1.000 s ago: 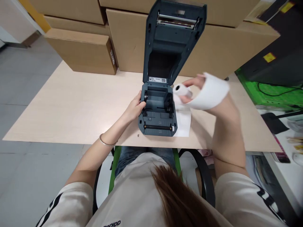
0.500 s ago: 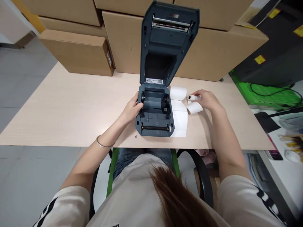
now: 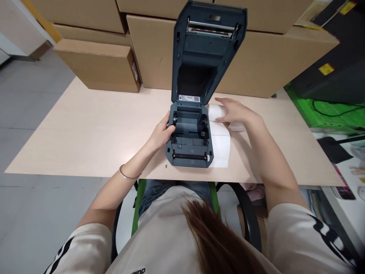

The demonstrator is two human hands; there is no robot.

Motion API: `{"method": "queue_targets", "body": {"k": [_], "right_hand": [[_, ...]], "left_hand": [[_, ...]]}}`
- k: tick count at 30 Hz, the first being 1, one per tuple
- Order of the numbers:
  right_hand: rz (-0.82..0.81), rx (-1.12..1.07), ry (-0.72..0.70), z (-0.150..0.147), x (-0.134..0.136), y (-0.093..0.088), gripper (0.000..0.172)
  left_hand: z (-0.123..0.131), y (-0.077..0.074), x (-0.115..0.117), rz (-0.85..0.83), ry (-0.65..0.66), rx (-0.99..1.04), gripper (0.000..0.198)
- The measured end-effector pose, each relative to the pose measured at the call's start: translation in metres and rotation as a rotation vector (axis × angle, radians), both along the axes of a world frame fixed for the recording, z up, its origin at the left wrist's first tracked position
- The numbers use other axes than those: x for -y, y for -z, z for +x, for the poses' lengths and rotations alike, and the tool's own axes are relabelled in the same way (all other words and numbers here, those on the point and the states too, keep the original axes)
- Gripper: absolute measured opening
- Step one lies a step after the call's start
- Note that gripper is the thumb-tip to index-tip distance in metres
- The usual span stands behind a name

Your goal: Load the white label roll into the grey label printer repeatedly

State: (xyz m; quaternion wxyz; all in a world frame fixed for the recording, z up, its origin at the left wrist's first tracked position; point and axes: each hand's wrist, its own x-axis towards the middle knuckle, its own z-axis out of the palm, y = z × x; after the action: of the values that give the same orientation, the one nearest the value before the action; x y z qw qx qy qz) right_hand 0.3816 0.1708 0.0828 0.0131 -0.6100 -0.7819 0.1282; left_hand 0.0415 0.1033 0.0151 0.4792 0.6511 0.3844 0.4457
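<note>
Left grip (image 3: 162, 134) clasps the left side of an open, dark blue-grey plastic printer (image 3: 194, 103) on the pale wood-look bench (image 3: 114, 125). Right grip (image 3: 238, 112), fingers spread about a white paper roll (image 3: 215, 112) just right of the printer; cannot tell whether grasping. Brown cardboard boxes (image 3: 159, 53) behind.

On pale table (image 3: 97, 125): open printer (image 3: 189, 142); white roll (image 3: 216, 112), paper sheet (image 3: 221, 146), smaller white piece (image 3: 236, 126) just right; cardboard boxes (image 3: 105, 70) along far edge; dark speck (image 3: 166, 166) near front.
</note>
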Motion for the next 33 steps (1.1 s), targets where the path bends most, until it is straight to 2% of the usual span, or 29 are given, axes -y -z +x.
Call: {"method": "queue_targets", "body": {"k": [3, 6, 8, 12, 14, 16, 19, 23, 27, 33], "right_hand": [[-0.045, 0.024, -0.002, -0.016, -0.005, 0.006, 0.082], [-0.007, 0.078, -0.001, -0.016, 0.007, -0.005, 0.074], [0.0, 0.104, -0.008, -0.009, 0.023, -0.025, 0.07], [-0.062, 0.089, 0.001, 0.0, 0.062, -0.08, 0.068], [-0.06, 0.061, -0.019, -0.009, 0.078, -0.103, 0.073], [-0.039, -0.023, -0.094, -0.031, 0.086, -0.114, 0.079], [-0.007, -0.152, -0.213, -0.074, 0.084, -0.111, 0.082], [0.012, -0.071, -0.25, -0.113, 0.07, -0.092, 0.071], [0.012, 0.078, -0.255, -0.125, 0.058, -0.076, 0.062], [-0.036, 0.207, -0.284, -0.138, 0.043, -0.048, 0.062]], "left_hand": [[0.0, 0.0, 0.001, -0.011, -0.009, 0.001, 0.083], [0.001, -0.001, 0.004, -0.038, -0.026, 0.004, 0.084], [0.002, -0.002, 0.006, -0.048, -0.032, 0.003, 0.085], [0.002, -0.005, 0.008, -0.051, -0.031, -0.001, 0.086], [0.003, -0.006, 0.009, -0.049, -0.017, 0.007, 0.086], [0.003, -0.007, 0.008, -0.048, -0.011, 0.017, 0.086], [0.003, -0.007, 0.008, -0.039, -0.017, 0.009, 0.085], [0.002, -0.008, 0.007, -0.041, -0.036, -0.028, 0.081], [0.001, -0.01, 0.008, -0.06, -0.048, -0.055, 0.083], [0.002, -0.009, 0.01, -0.076, -0.07, -0.037, 0.085]]}}
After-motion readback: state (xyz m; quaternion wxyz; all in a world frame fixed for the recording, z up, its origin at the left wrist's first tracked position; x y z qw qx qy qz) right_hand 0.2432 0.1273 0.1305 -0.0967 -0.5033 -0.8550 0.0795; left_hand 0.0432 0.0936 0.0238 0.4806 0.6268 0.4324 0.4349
